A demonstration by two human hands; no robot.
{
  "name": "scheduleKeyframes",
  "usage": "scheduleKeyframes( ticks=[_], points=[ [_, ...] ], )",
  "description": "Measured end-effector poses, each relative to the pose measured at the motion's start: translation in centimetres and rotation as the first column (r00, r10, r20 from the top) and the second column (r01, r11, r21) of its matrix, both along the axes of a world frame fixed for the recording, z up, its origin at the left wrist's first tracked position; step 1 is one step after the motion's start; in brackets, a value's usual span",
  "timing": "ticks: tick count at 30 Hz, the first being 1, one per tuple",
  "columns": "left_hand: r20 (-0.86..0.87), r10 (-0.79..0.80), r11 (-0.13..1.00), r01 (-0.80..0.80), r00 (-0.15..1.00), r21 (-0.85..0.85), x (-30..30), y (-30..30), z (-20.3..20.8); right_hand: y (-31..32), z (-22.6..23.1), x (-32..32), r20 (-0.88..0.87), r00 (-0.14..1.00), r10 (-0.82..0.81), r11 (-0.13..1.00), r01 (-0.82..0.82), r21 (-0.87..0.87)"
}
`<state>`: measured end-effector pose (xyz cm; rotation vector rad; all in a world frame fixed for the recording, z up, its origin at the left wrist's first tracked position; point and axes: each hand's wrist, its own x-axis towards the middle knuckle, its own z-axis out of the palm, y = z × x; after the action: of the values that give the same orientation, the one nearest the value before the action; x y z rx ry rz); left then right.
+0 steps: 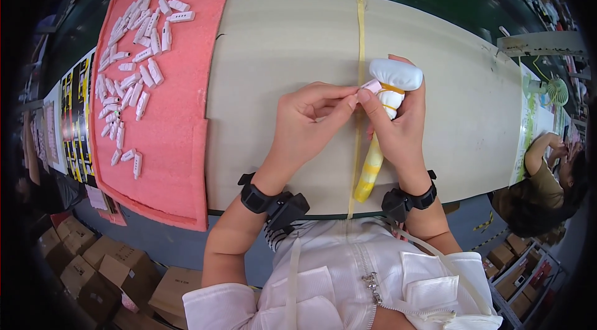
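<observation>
My right hand (398, 122) is wrapped round a hammer-shaped thing, held over the table. It has a pale blue, cloth-like padded head (396, 73), a white middle with orange bands, and a striped yellow handle (369, 174) slanting down toward me. Just below the head sits a small pale pinkish-white piece (372, 86). The fingertips of my left hand (311, 115) pinch its near end, and my right thumb presses beside them. Whether the piece is fixed to the hammer-shaped thing cannot be seen.
On the left, a pink padded mat (180, 162) carries many small white plastic pieces (142, 53). A yellow tape strip (360, 25) crosses the beige table (280, 32). Cardboard boxes (118, 261) stand on the floor at lower left. Another person (547, 174) sits at far right, near a green fan (555, 91).
</observation>
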<state>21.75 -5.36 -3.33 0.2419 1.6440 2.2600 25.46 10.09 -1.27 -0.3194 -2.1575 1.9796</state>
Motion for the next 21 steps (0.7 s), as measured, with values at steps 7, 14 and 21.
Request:
scheduleKeyframes(
  ticks=[7,14,21],
  points=[
    [0.0,-0.055,0.998,0.055,0.998,-0.018,-0.4,-0.5,-0.1,0.2,0.2,0.3,0.106,0.994,0.033,0.997,-0.026,-0.072],
    [0.047,-0.089,0.996,0.089,0.995,0.008,-0.6,-0.7,-0.4,0.2,0.0,0.4,0.072,0.997,0.039,0.997,-0.034,-0.07],
    [-0.024,-0.081,0.996,0.081,0.996,0.022,-0.7,-1.0,-0.6,0.4,0.2,0.4,0.096,0.992,0.084,0.99,-0.072,-0.121]
  ],
)
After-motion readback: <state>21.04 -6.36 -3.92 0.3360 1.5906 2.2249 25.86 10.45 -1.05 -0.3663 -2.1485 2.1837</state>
